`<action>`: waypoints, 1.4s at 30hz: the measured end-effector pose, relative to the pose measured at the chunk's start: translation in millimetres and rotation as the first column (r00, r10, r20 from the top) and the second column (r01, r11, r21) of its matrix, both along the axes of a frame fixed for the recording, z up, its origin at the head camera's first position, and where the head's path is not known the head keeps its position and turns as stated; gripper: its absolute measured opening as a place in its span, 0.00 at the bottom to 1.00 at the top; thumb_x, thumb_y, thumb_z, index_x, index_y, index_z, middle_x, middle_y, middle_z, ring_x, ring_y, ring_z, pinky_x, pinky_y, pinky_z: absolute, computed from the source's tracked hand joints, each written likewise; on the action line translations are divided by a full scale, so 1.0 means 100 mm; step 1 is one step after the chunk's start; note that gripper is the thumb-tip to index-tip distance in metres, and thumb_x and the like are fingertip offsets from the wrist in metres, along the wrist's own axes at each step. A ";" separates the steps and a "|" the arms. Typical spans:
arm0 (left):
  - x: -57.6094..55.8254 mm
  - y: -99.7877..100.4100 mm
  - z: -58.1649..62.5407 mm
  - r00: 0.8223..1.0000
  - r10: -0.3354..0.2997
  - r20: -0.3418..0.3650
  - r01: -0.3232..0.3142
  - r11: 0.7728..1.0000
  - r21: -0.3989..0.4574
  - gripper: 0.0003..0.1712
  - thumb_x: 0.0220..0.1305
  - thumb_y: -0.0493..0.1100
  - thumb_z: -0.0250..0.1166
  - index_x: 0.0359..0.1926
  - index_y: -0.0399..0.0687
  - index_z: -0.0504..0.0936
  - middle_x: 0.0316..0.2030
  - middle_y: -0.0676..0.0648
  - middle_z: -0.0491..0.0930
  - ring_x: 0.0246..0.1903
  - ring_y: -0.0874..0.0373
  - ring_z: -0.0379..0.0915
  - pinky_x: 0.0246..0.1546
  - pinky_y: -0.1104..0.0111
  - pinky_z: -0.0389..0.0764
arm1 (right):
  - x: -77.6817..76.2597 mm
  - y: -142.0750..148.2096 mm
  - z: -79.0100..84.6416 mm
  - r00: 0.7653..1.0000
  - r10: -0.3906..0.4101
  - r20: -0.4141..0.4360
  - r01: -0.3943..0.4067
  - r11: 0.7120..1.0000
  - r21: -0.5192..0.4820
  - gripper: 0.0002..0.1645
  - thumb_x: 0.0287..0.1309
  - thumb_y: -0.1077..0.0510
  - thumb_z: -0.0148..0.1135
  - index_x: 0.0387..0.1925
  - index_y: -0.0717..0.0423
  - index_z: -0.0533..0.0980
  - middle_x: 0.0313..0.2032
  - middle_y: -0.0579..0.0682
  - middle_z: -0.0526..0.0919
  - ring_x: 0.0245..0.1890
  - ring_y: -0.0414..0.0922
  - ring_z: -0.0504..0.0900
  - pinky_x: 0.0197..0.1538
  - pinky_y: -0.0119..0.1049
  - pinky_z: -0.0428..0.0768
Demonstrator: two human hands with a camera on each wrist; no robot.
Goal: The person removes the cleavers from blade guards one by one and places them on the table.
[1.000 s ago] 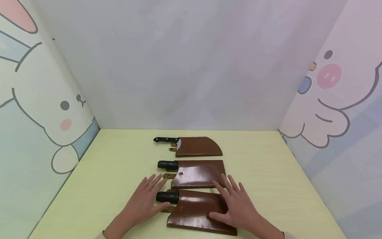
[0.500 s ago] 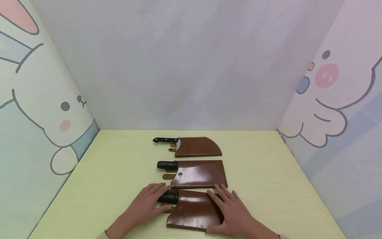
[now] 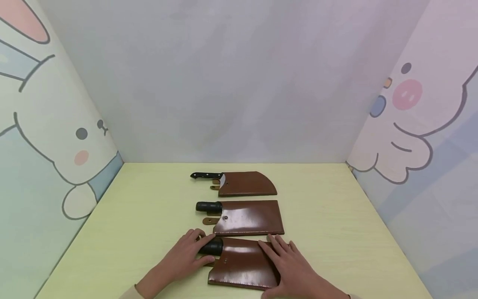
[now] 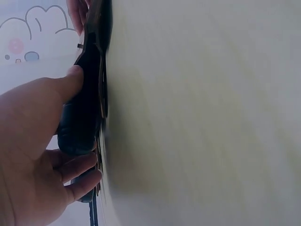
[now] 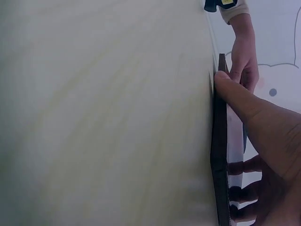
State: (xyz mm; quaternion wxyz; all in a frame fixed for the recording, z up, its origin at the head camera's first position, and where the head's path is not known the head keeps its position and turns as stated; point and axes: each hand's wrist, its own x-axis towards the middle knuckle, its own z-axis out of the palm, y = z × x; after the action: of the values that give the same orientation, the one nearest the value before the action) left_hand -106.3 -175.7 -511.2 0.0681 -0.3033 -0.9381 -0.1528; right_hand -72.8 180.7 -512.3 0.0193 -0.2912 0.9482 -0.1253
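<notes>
Nearest to me lies a cleaver in a glossy brown leather sheath (image 3: 242, 263), its black handle (image 3: 212, 246) pointing left. My left hand (image 3: 183, 257) grips that handle; in the left wrist view the thumb (image 4: 74, 77) presses its near side and the index finger is hidden behind it. Across the sheath's right end, my right hand (image 3: 295, 270) holds it between edges, fingers at the far edge and thumb at the near one. The right wrist view shows this thumb (image 5: 223, 77) against the sheath's dark edge (image 5: 218, 132).
Behind it lie two more sheathed cleavers, a square-ended one (image 3: 257, 216) and a smaller round-ended one (image 3: 246, 182) with a riveted black handle. All rest on a pale yellow table (image 3: 123, 232). A grey back wall (image 3: 231, 83) and cartoon-printed side walls enclose it.
Both hands have come down onto the nearest sheathed cleaver. The left fingers have curled in round its handle; the right hand has moved left and nearer to me, and now spans the sheath.
</notes>
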 end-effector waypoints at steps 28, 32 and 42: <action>-0.07 0.07 0.11 0.989 -0.071 0.126 0.067 0.997 0.037 0.26 0.62 0.53 0.73 0.56 0.45 0.85 0.44 0.54 0.77 0.39 0.63 0.66 0.40 0.68 0.76 | -0.01 0.00 0.07 0.999 -0.001 0.050 0.002 1.000 -0.014 0.73 0.40 0.13 0.64 0.76 0.57 0.62 0.69 0.61 0.70 0.70 0.62 0.69 0.65 0.58 0.74; -0.05 0.06 0.12 0.989 -0.059 0.133 0.055 0.998 0.035 0.25 0.64 0.54 0.72 0.57 0.45 0.85 0.45 0.54 0.77 0.41 0.62 0.67 0.41 0.66 0.78 | 0.00 0.01 0.06 1.000 0.013 -0.003 -0.013 1.000 -0.013 0.72 0.41 0.12 0.63 0.75 0.57 0.62 0.69 0.60 0.71 0.68 0.59 0.70 0.63 0.55 0.76; -0.02 0.06 0.15 0.999 -0.031 0.036 0.029 0.999 0.042 0.24 0.60 0.54 0.75 0.54 0.49 0.86 0.43 0.56 0.78 0.40 0.63 0.67 0.40 0.66 0.78 | 0.00 0.00 0.14 0.999 0.012 -0.039 -0.014 0.998 -0.055 0.72 0.38 0.16 0.69 0.76 0.54 0.62 0.70 0.59 0.70 0.70 0.57 0.68 0.62 0.52 0.79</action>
State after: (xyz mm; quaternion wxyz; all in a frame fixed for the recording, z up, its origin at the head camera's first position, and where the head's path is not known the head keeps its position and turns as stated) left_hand -107.9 -169.4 -496.4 0.0551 -0.3129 -0.9312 -0.1786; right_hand -72.5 181.1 -498.5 -0.0061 -0.3000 0.9427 -0.1456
